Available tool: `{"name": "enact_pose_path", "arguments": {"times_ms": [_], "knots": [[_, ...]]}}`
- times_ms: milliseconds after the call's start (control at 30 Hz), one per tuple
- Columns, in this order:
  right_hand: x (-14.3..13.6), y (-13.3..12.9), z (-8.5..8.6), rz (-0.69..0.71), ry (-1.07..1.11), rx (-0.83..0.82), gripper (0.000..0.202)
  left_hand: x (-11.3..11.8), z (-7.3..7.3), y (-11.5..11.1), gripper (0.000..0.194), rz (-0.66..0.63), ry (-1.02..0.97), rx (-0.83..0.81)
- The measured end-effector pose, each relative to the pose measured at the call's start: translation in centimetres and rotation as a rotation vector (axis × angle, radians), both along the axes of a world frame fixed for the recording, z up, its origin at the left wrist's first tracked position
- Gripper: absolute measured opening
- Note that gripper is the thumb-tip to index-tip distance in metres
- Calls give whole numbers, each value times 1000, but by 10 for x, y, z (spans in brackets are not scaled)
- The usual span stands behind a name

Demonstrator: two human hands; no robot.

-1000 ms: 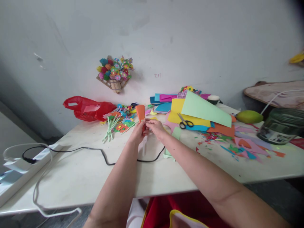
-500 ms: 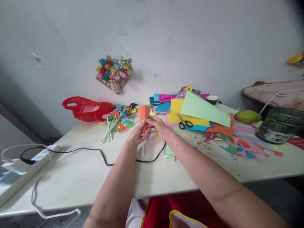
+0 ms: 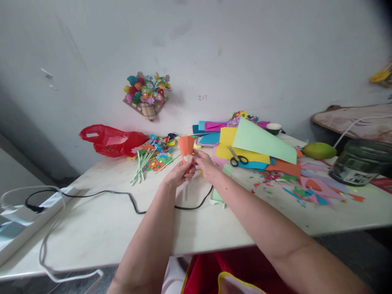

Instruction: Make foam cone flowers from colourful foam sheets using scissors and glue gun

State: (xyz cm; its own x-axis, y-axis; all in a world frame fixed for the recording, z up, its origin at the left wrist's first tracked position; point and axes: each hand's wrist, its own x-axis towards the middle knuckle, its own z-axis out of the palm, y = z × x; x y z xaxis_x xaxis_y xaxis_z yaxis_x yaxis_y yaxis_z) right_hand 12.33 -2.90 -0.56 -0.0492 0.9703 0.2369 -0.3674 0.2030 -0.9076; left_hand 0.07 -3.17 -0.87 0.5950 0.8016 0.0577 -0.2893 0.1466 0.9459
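Note:
An orange paper cone (image 3: 185, 146) with a small pale heart-shaped piece (image 3: 185, 158) on its front stands upright between my hands, above the table. Its narrow lower end is wrapped in the fingers of my left hand (image 3: 180, 173). From the right, my right hand (image 3: 204, 163) is closed at the cone's side, its thumb and fingertips against the paper near the pale piece. The cone's lower tip is mostly hidden by my fingers. Black-handled scissors (image 3: 237, 157) lie on yellow sheets (image 3: 226, 141) to the right of my hands.
Pale green paper stems (image 3: 141, 167) and paper flowers (image 3: 155, 164) lie at left, beside a red plastic bag (image 3: 113, 141). A black cable (image 3: 107, 191) crosses the table (image 3: 101, 232). Rightward are a green sheet (image 3: 260, 141), paper scraps (image 3: 318, 190), a mango (image 3: 319, 150) and a glass jar (image 3: 357, 165).
The pale heart-shaped piece on the cone now shows more plainly. My right hand has shifted slightly at the cone's side, and my left fingers sit a little lower.

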Motion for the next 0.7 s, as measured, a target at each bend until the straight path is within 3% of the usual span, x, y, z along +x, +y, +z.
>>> {"name": "enact_pose_path", "arguments": {"times_ms": [400, 700], "knots": [[5, -6, 3, -4, -24, -1, 33, -10, 0, 2, 27, -70, 21, -15], [1, 0, -1, -45, -96, 51, 41, -5, 4, 1, 31, 109, 73, -123]]}}
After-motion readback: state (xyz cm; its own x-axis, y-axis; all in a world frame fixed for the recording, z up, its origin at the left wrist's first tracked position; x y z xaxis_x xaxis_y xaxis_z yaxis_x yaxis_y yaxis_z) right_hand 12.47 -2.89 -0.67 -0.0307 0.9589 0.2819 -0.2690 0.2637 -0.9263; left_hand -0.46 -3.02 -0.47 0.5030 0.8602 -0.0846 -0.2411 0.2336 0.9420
